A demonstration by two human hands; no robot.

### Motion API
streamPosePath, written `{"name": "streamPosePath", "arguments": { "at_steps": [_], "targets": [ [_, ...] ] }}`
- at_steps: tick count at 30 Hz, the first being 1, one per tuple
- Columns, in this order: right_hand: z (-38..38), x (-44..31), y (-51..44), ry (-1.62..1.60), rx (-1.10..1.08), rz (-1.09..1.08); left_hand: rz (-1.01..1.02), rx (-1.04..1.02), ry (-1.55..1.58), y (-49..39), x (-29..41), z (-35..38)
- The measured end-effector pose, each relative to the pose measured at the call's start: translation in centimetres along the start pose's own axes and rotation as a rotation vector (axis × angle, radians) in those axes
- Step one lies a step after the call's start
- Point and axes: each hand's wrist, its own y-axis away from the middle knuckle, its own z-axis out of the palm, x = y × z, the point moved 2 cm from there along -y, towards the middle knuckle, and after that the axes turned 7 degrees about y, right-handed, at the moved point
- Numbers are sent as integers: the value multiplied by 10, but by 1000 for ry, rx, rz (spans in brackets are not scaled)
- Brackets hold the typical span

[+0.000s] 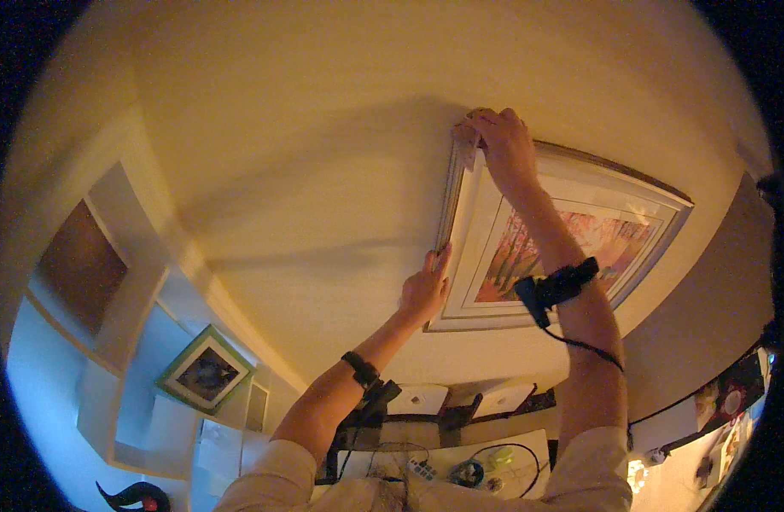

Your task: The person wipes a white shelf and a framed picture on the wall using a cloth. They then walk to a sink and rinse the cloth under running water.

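Note:
A framed picture [463, 269] with a wide white mat and a print of pink-leaved trees hangs on the wall in front of me. My left hand [426, 291] holds the frame's left side edge, fingers along it. Higher up, at the frame's upper left corner, my right hand [507, 150] grips a thin pale cloth or wipe [468, 146]. The cloth drapes over the corner and touches the frame. My right forearm crosses in front of part of the print. Both wrists wear black straps with devices, and a cable runs from the right one.
White cubby shelves [152, 448] stand at the left, holding a green-framed picture [206, 370] tilted on its corner. Below me is a white tabletop [526, 448] with a black cable and small items. Two white panels [417, 400] stand behind it. A dark curved surface [692, 301] lies right.

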Motion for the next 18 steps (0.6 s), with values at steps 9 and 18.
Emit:
{"name": "streamPosePath", "arguments": {
  "at_steps": [9,18],
  "targets": [
    [-29,20,1,77,-193,159,37,64,25,1,0,1],
    [-14,15,11,-215,-74,74,-12,34,-61,2,-4,0]
  ]
}}
